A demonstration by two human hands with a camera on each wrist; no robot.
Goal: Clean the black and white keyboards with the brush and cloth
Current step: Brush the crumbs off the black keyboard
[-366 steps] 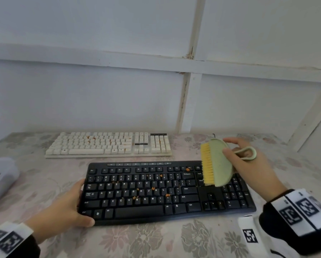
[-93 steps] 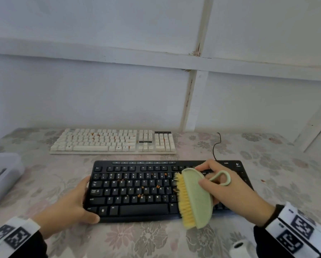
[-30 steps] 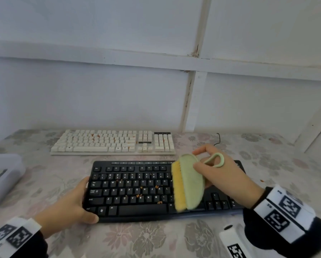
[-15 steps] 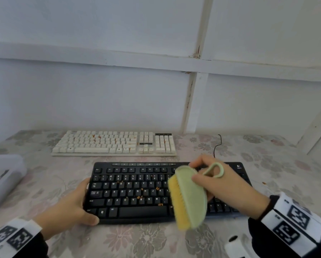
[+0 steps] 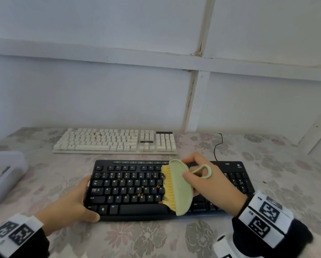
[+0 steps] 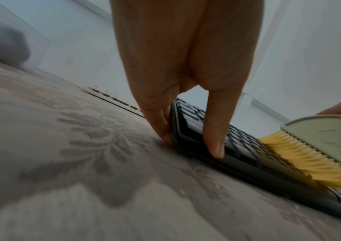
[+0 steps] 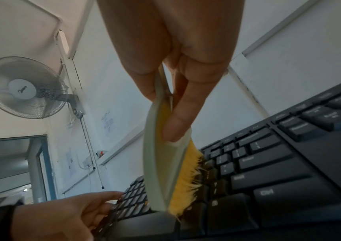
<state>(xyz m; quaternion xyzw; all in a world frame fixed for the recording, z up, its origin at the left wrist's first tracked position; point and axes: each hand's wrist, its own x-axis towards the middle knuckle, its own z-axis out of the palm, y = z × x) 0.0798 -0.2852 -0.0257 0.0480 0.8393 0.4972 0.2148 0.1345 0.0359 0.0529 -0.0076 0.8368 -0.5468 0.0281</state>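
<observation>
A black keyboard (image 5: pixel 133 189) lies near the table's front edge, with orange crumbs scattered among its letter keys. My right hand (image 5: pixel 209 183) grips a pale green brush (image 5: pixel 180 187) with yellow bristles (image 7: pixel 186 176) pressed onto the keys at the keyboard's middle. My left hand (image 5: pixel 72 203) holds the black keyboard's left end, thumb (image 6: pixel 215 130) on the front corner and fingers (image 6: pixel 159 119) along its side. A white keyboard (image 5: pixel 115 141) with orange crumbs lies behind, by the wall. No cloth is in view.
A grey plastic bin (image 5: pixel 3 175) stands at the table's left edge. A black cable (image 5: pixel 218 146) runs back from the black keyboard. One orange crumb (image 5: pixel 264 182) lies on the flowered tablecloth (image 5: pixel 146 237) to the right. A wall fan (image 7: pixel 24 87) hangs high up.
The brush went from the keyboard's front edge back up onto the keys, a little further left than before. The left hand stayed at the left end.
</observation>
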